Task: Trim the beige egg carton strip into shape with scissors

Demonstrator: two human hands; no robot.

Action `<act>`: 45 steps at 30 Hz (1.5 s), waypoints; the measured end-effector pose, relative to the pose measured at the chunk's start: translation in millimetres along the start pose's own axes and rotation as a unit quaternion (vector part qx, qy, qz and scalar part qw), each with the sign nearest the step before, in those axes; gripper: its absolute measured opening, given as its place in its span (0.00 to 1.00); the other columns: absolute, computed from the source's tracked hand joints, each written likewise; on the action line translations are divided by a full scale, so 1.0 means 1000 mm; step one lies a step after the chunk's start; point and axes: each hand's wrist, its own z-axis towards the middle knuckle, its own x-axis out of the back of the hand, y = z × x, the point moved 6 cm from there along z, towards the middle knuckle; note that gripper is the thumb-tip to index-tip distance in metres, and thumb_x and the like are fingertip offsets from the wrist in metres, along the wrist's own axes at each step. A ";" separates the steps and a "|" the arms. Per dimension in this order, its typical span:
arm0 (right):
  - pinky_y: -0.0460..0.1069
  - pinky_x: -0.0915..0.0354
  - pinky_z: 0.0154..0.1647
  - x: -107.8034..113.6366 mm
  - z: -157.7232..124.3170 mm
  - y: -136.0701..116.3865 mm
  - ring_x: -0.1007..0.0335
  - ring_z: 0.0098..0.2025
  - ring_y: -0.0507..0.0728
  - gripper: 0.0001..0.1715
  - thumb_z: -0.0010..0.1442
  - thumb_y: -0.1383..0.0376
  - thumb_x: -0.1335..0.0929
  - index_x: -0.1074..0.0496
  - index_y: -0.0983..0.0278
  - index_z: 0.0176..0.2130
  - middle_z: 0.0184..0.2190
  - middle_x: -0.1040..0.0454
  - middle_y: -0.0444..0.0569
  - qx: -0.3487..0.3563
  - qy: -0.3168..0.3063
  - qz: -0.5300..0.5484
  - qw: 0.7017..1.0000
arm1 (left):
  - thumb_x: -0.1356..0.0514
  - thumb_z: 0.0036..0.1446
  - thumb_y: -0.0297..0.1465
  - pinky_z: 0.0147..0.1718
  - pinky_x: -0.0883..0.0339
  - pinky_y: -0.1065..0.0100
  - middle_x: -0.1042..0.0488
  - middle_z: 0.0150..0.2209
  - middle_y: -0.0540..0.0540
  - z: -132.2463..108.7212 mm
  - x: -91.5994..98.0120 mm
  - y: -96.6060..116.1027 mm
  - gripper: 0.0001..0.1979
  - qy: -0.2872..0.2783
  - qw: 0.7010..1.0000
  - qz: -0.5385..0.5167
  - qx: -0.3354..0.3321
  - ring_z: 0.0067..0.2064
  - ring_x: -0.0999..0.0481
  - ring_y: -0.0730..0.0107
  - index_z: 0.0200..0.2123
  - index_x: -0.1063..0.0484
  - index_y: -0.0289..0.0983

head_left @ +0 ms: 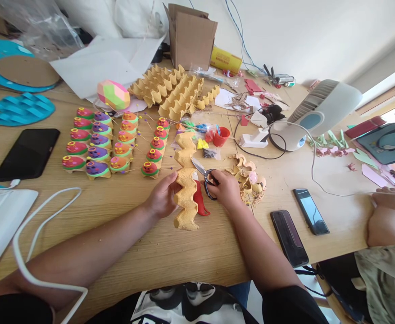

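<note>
My left hand (163, 194) grips the left edge of a long, wavy strip of yellow egg carton (186, 180), held upright above the table. In my right hand (226, 189) is a pair of scissors (208, 176) with black handles, fingers wrapped round them. The blade tips touch or nearly touch the strip's right edge; I cannot tell whether they cut into it. A red object (201, 202) lies behind the strip, partly hidden. Several painted egg-carton cups (97, 147) stand in rows to the left. Cut carton scraps (251, 184) are heaped beyond my right hand.
Uncut egg cartons (180, 90) and a cardboard box (192, 38) stand at the back. A red cup (221, 136), a power strip (254, 138) and a white fan (322, 108) sit right of centre. Phones (289, 237) lie at right. Another person's hands (390, 200) rest at the right edge.
</note>
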 end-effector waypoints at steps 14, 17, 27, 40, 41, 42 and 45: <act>0.49 0.49 0.32 0.000 0.000 0.002 0.36 0.29 0.56 0.18 0.64 0.52 0.27 0.30 0.59 0.29 0.26 0.28 0.45 0.017 0.024 -0.010 1.000 | 0.28 0.56 0.40 0.29 0.24 0.66 0.16 0.35 0.45 0.000 0.003 -0.001 0.15 0.009 1.000 -0.023 0.011 0.32 0.17 0.60 0.43 0.19 0.38; 0.49 0.50 0.31 0.001 -0.001 0.003 0.36 0.29 0.55 0.19 0.64 0.51 0.27 0.31 0.59 0.29 0.26 0.28 0.45 0.001 0.023 0.004 1.000 | 0.29 0.57 0.40 0.28 0.24 0.66 0.16 0.35 0.45 0.001 0.003 -0.002 0.15 0.010 1.000 -0.020 0.007 0.31 0.17 0.60 0.43 0.20 0.38; 0.49 0.45 0.32 0.006 -0.003 0.000 0.33 0.31 0.57 0.16 0.63 0.50 0.29 0.28 0.59 0.36 0.28 0.27 0.46 -0.028 0.043 0.067 0.996 | 0.28 0.57 0.42 0.29 0.23 0.67 0.17 0.34 0.47 0.000 -0.005 -0.002 0.17 -0.009 1.000 0.002 0.001 0.33 0.16 0.60 0.45 0.22 0.40; 0.49 0.43 0.32 -0.001 0.001 0.010 0.36 0.29 0.56 0.15 0.60 0.51 0.28 0.27 0.60 0.34 0.26 0.29 0.43 -0.025 0.014 0.130 0.991 | 0.27 0.56 0.41 0.34 0.23 0.65 0.16 0.39 0.46 0.002 -0.005 0.000 0.21 0.005 0.999 0.008 -0.038 0.36 0.15 0.60 0.50 0.24 0.42; 0.49 0.43 0.32 -0.002 0.001 0.009 0.36 0.29 0.56 0.15 0.60 0.52 0.28 0.26 0.60 0.34 0.26 0.29 0.44 -0.022 0.012 0.129 0.991 | 0.27 0.56 0.41 0.34 0.23 0.65 0.16 0.39 0.46 0.002 -0.005 0.000 0.21 0.004 0.999 0.006 -0.040 0.36 0.15 0.60 0.50 0.24 0.41; 0.49 0.43 0.32 -0.002 0.001 0.009 0.36 0.29 0.56 0.14 0.59 0.52 0.28 0.26 0.60 0.35 0.26 0.28 0.44 -0.021 0.010 0.128 0.992 | 0.27 0.56 0.41 0.34 0.23 0.65 0.16 0.38 0.46 0.002 -0.005 0.000 0.21 0.002 0.999 0.006 -0.041 0.36 0.15 0.60 0.50 0.24 0.41; 0.48 0.44 0.32 -0.003 0.001 0.008 0.36 0.29 0.55 0.14 0.60 0.52 0.28 0.25 0.60 0.35 0.27 0.28 0.44 -0.021 0.002 0.118 0.993 | 0.27 0.56 0.41 0.33 0.23 0.65 0.16 0.38 0.47 0.002 -0.005 0.000 0.21 0.000 0.999 0.009 -0.041 0.35 0.15 0.60 0.50 0.24 0.40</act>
